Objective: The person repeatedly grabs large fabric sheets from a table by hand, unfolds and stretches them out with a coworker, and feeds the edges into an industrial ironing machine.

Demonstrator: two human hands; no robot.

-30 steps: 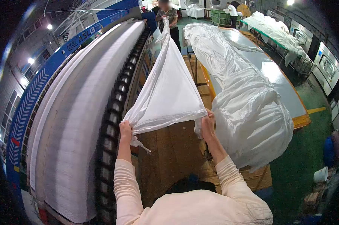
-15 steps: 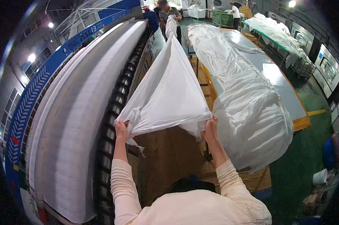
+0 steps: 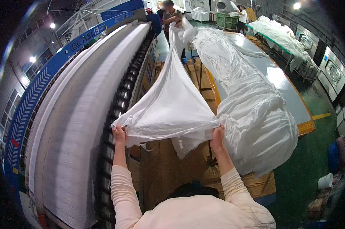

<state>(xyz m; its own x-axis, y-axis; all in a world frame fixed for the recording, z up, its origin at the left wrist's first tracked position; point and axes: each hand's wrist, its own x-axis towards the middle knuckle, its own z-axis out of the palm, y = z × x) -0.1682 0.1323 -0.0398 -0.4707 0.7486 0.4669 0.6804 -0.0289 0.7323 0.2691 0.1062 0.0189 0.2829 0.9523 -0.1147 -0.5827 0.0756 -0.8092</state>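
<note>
A white bed sheet [image 3: 170,103] stretches away from me, wide at my end and gathered narrow at the far one. My left hand [image 3: 119,134] is closed on its left corner, next to the ironing machine's dark rollers. On the right, my right hand [image 3: 217,139] grips the other corner, near the heap of white linen. A loose flap hangs below the edge between my hands. At the far end a co-worker [image 3: 171,17] holds the gathered sheet at chest height.
To the left runs a long ironing machine [image 3: 71,152] with a blue side frame [image 3: 35,91]. A heap of crumpled white linen [image 3: 252,114] lies on the table [image 3: 283,87] at right. Washing machines [image 3: 332,72] and a green cart [image 3: 225,21] stand farther back.
Both my hands have lowered slightly and spread a little apart. The sheet sags more, and its flap hangs lower. The co-worker's end has shifted and bunched to the right.
</note>
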